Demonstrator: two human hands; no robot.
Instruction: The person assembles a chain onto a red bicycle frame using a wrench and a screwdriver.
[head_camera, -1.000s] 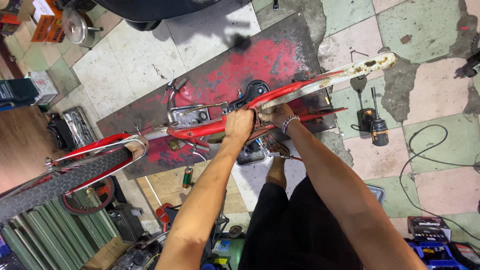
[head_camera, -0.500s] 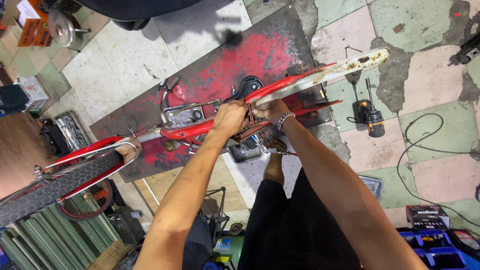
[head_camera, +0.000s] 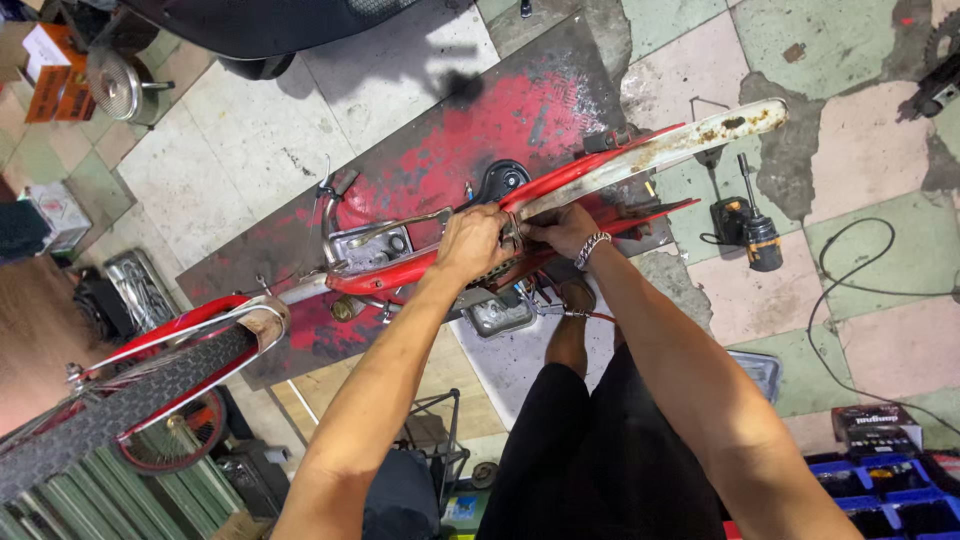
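Left hand (head_camera: 472, 240) and right hand (head_camera: 562, 228) both grip the red metal motorbike frame (head_camera: 400, 272); blue plastic parts bins (head_camera: 885, 495), contents unclear, sit well right of it.

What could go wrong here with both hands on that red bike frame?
Both hands, left hand and right hand, press close together at the red frame; fingers might get pinched there. The rusty mudguard beside the right hand could scrape skin. The cable on the floor is a trip risk.
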